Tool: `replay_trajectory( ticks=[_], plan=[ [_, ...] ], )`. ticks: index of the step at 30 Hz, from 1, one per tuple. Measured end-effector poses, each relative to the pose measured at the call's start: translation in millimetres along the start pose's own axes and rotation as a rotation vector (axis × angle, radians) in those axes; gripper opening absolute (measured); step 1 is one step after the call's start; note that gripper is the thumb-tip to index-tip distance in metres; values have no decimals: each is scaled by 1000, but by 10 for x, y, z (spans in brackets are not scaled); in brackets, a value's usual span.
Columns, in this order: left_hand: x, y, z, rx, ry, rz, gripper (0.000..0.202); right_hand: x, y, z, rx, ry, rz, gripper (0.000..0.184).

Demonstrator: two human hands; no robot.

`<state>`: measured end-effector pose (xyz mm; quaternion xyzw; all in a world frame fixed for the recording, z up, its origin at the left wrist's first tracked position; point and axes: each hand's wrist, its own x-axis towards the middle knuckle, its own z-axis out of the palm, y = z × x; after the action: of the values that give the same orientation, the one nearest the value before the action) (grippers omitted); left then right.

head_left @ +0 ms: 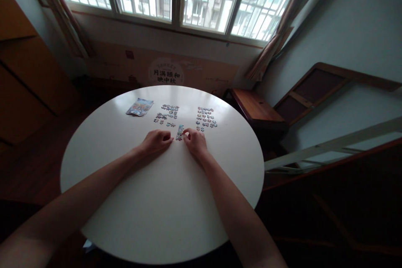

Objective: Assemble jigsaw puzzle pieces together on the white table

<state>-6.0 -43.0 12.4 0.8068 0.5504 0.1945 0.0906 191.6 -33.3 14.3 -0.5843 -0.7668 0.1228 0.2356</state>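
A short strip of joined puzzle pieces (180, 132) lies on the round white table (163, 201), between my two hands. My left hand (157, 140) rests on the table just left of the strip, fingers curled, fingertips close to it. My right hand (195, 141) sits just right of the strip with its fingers pinched at the strip's edge. Loose puzzle pieces lie beyond the hands in two groups, one to the left (166, 115) and one to the right (205, 118).
A small colourful picture card (140, 106) lies at the table's far left. A printed cardboard box (166, 71) stands under the window. A wooden stool (256, 109) and leaning frames are to the right, wooden furniture (21, 71) to the left.
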Motion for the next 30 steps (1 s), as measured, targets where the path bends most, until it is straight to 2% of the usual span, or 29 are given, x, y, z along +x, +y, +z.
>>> replay_trajectory(
  ticks=[18,30],
  plan=[
    [12,-44,41,4,7,5,37,-11,-25,-24,-8,-6,6,20],
    [-1,-4,2,1,-8,-6,36,2,0,5,-2,5,3,19]
  ],
)
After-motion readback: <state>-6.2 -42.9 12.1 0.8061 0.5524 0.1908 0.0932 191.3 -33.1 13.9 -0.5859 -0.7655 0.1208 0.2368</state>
